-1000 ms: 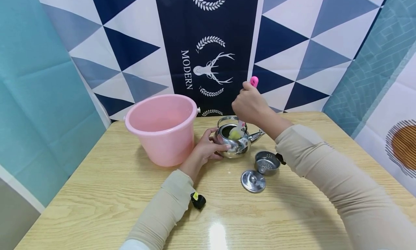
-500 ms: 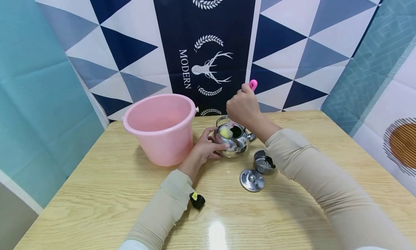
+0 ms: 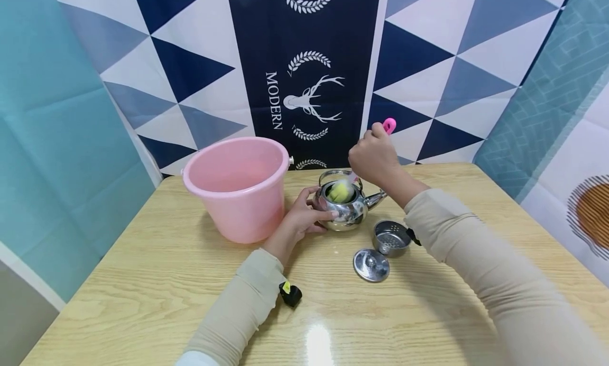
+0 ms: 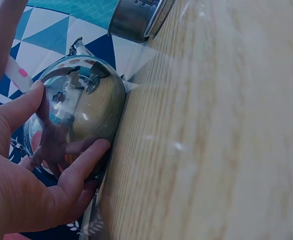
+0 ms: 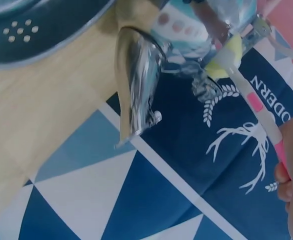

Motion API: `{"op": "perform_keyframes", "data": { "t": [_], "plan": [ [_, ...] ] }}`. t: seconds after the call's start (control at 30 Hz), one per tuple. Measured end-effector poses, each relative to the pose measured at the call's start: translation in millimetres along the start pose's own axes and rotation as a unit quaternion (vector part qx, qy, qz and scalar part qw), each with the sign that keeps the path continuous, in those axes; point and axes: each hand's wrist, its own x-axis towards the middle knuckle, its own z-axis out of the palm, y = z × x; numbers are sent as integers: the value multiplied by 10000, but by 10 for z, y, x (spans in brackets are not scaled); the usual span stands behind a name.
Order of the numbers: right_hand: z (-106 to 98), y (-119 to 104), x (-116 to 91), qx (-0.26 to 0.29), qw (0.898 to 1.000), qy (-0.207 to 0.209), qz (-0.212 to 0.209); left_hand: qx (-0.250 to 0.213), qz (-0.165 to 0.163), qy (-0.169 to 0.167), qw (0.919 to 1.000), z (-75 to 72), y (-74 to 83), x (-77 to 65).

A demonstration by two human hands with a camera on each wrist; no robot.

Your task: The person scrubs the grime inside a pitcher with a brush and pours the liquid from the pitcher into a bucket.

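Observation:
A shiny steel teapot (image 3: 349, 215) stands upright on the table, its lid off and its spout to the right. My left hand (image 3: 304, 213) holds its left side, thumb and fingers spread around the round belly, as the left wrist view shows too. My right hand (image 3: 373, 155) grips a sponge brush by its pink-ended handle (image 3: 389, 125). The yellow sponge head (image 3: 340, 192) sits in the teapot's mouth, slightly blurred. The right wrist view shows the brush's white shaft (image 5: 244, 85) with a pink band, beyond the spout (image 5: 139, 82).
A pink bucket (image 3: 238, 197) stands left of the teapot. In front to the right are a perforated steel strainer (image 3: 391, 238) and the round steel lid (image 3: 371, 265), side by side on the wooden table (image 3: 166, 302). A patterned cloth backdrop (image 3: 314, 38) rises behind.
My right hand swung left with the brush, then back right, its handle now leaning further right. The sponge shows higher in the teapot's mouth. My left hand keeps its hold.

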Motion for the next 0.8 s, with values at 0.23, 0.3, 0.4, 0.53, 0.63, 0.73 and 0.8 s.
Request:
{"op": "perform_keyframes", "data": {
  "t": [0.23, 0.3, 0.4, 0.53, 0.63, 0.73, 0.8],
  "plan": [
    [-100, 112, -6, -19, 9978, -254, -615, 35, -72, 87, 9999, 10, 14, 1],
    [-123, 118, 3, 113, 9972, -286, -677, 33, -93, 101, 9999, 9, 14, 1],
    [-155, 90, 23, 258, 9967, -292, -712, 42, -100, 116, 9999, 7, 11, -4],
    [-194, -9, 84, 306, 9973, -268, -605, 45, -88, 104, 9999, 1, 14, -16],
    [-199, -90, 114, 306, 9986, -196, -379, 44, -97, 93, 9999, 2, 14, -17],
    [-177, -141, 117, 320, 9994, -90, -134, 54, -123, 92, 9999, 11, 18, -14],
    [-173, -163, 115, 274, 9996, -72, -13, 76, -137, 101, 9998, 18, 23, -11]
  ]
}}
